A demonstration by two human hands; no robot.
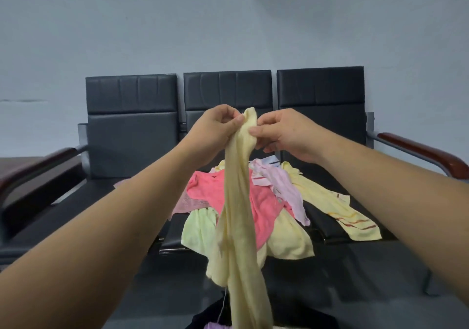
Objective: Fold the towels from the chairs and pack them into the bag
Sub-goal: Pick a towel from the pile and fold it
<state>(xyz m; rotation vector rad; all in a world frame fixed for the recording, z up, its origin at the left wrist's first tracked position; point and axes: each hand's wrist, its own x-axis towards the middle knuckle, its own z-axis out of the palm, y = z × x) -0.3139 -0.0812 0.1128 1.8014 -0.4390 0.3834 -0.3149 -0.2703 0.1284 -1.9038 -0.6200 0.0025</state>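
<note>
A pale yellow towel (pixel 237 214) hangs bunched in a long strip in front of me. My left hand (pixel 215 132) grips its top edge, and my right hand (pixel 284 133) pinches the same edge just beside it. Behind the hanging towel a pile lies on the middle black chair seat: a pink towel (pixel 264 202), a light green towel (pixel 199 229), a lilac towel (pixel 284 186) and a yellow striped towel (pixel 337 209). At the bottom edge a dark bag (pixel 317 319) shows, with something purple (pixel 215 325) inside it.
A row of three black chairs (pixel 132 125) stands against a pale wall. Wooden armrests close the row at the left (pixel 33 164) and right (pixel 426 151). The left seat (pixel 83 207) holds only a bit of pink cloth near my arm.
</note>
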